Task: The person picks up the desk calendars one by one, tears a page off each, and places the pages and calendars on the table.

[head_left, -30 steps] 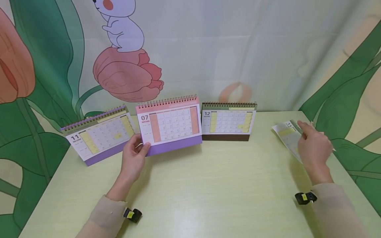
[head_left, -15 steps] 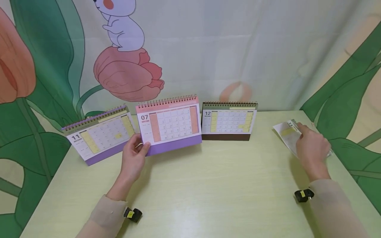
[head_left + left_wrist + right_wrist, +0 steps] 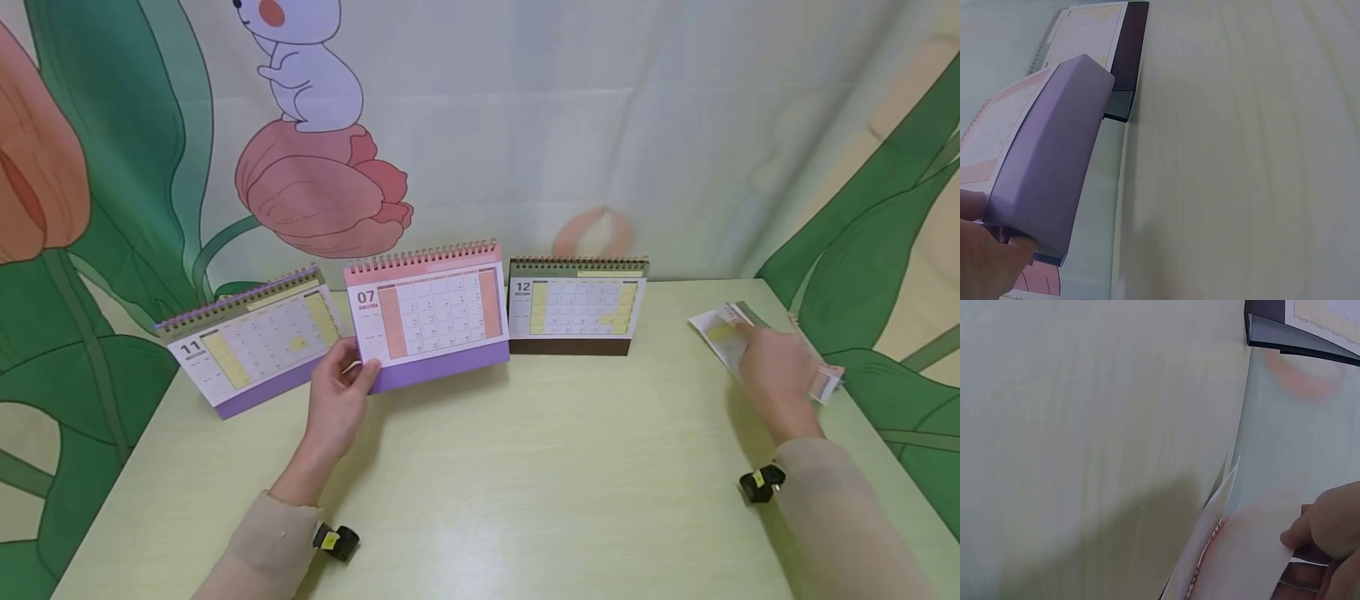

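At the lower left corner, my left hand (image 3: 337, 408) grips a pink desk calendar (image 3: 446, 312) marked 07, thumb on the front. Its purple base (image 3: 1054, 150) is raised and tilted in the left wrist view. My right hand (image 3: 780, 375) is over loose calendar pages (image 3: 711, 327) at the table's right edge. In the right wrist view, the thumb and fingers (image 3: 1335, 519) pinch the edge of a pale sheet (image 3: 1244, 556). Other sheets lie beside it, their edges spread apart. The hand hides much of this stack in the head view.
A purple-based calendar (image 3: 255, 342) marked 11 stands angled on the left. Another calendar (image 3: 577, 304), marked 12 with a dark brown base, stands right of the pink one. A printed curtain (image 3: 480, 125) hangs behind the pale wooden table (image 3: 525, 483).
My right hand has shifted a little left over the loose pages, uncovering more of the sheets at its right side. The left hand and the pink calendar have stayed in place.
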{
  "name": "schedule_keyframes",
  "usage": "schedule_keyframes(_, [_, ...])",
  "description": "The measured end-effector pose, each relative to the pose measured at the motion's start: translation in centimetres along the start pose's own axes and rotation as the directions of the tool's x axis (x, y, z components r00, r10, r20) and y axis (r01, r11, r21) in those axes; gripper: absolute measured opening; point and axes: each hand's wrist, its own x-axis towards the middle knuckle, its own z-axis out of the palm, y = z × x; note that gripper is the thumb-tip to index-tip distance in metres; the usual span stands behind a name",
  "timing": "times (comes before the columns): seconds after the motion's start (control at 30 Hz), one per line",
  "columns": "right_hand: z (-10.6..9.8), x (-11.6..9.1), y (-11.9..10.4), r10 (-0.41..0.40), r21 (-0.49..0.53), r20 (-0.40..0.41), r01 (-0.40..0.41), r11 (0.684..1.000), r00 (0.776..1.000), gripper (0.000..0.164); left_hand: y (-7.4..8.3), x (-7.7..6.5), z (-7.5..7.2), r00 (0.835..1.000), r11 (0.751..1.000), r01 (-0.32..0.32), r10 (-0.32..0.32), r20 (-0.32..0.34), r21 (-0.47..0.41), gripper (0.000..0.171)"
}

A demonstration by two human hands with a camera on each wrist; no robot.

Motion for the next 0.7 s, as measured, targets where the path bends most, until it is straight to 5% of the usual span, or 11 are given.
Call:
schedule_keyframes(0.47, [0.6, -1.3, -0.4, -0.096, 0.059, 0.106, 0.090, 0.994, 0.990, 0.043, 0.0, -0.1, 0.0, 1.000, 1.000, 0.015, -0.015, -0.010, -0.007, 0.032])
schedule_keyframes(0.7, [-0.6, -1.7, -1.7, -0.058, 0.051, -0.115, 0.064, 0.997, 0.992, 0.044, 0.0, -0.1, 0.0, 1.000, 1.000, 0.008, -0.008, -0.018, -0.016, 0.031])
